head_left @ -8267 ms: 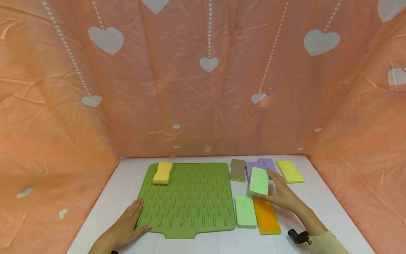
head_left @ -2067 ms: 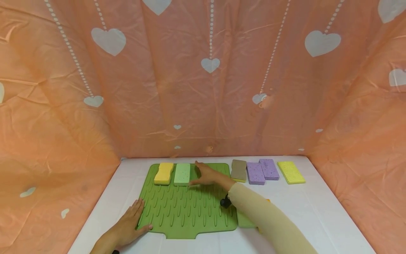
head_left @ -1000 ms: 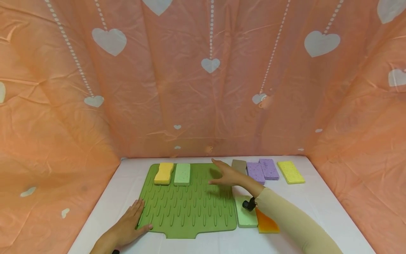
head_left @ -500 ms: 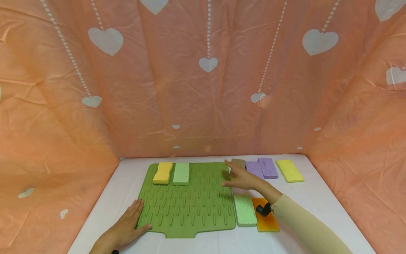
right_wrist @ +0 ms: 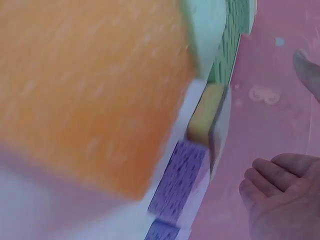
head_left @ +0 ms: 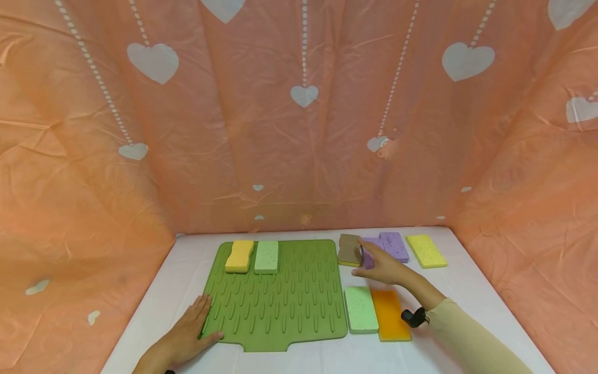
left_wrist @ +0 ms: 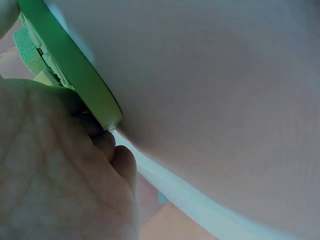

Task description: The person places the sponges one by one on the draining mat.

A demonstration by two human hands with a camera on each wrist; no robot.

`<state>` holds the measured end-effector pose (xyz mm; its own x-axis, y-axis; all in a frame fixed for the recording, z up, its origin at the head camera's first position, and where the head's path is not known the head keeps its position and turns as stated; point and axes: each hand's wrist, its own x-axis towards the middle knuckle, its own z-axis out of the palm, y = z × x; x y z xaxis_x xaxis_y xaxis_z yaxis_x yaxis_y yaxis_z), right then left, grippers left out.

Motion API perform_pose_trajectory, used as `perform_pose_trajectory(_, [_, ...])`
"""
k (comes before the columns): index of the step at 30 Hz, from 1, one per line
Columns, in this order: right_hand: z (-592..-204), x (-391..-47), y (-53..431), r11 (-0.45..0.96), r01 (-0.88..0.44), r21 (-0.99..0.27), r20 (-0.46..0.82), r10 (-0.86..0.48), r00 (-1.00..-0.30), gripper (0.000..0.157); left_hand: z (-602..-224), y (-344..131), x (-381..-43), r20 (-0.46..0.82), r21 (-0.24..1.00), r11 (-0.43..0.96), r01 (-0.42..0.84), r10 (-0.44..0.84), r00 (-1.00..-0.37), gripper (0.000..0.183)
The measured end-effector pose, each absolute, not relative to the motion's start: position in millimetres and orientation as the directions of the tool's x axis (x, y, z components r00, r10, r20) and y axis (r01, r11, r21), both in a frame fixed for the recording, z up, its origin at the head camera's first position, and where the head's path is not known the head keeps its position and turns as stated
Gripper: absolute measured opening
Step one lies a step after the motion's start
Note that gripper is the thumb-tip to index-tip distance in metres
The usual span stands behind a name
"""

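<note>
My left hand [head_left: 181,331] rests, fingers straight, at the left front corner of a green ridged mat [head_left: 289,306]; the left wrist view shows its fingers by the mat's edge [left_wrist: 75,65]. On the mat lie a wavy-sided yellow sponge [head_left: 239,256] and a light green sponge [head_left: 267,257], side by side at the back. My right hand [head_left: 385,266], thumb and fingers spread and holding nothing, is over a purple sponge [head_left: 367,259] that it partly hides. Just left of its fingertips lies a grey-topped yellow sponge [head_left: 349,248]. The right wrist view shows this hand [right_wrist: 285,192] above the sponges.
Another purple sponge [head_left: 395,246] and a flat yellow sponge [head_left: 426,251] lie at the back right. A second light green sponge [head_left: 361,310] and a flat orange sponge [head_left: 391,316] lie right of the mat. An orange heart-patterned curtain [head_left: 261,130] encloses the white table [head_left: 322,358].
The right hand has placed a light green sponge on the mat beside the yellow one, let go, and moved back right to the sponges. The left hand has stayed at the mat's corner.
</note>
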<state>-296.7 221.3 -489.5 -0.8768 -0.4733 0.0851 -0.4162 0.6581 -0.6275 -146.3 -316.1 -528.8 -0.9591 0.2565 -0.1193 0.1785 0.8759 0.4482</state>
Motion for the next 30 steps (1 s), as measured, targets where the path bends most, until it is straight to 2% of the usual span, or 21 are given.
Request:
perform_pose_trajectory(12, [-493,-297,262,0.710,-0.361,-0.605,0.107,-0.376,-0.920,0.108,-530,-318,-146,-0.147,0.468,0.871,0.150,0.244,-0.959,0.107])
perform_pose_trajectory(19, [-490,-296,284,0.733,-0.305,-0.607,0.090,-0.319,-0.944,0.107,-529,-317,-147,-0.146,0.428,0.887,0.174,0.257,-0.955,0.106])
perform_pose_trajectory(30, [-491,-292,316,0.752,-0.245,-0.612,0.090,-0.242,-0.966,0.107,-527,-317,-147,-0.142,0.434,0.884,0.174,0.258,-0.956,0.106])
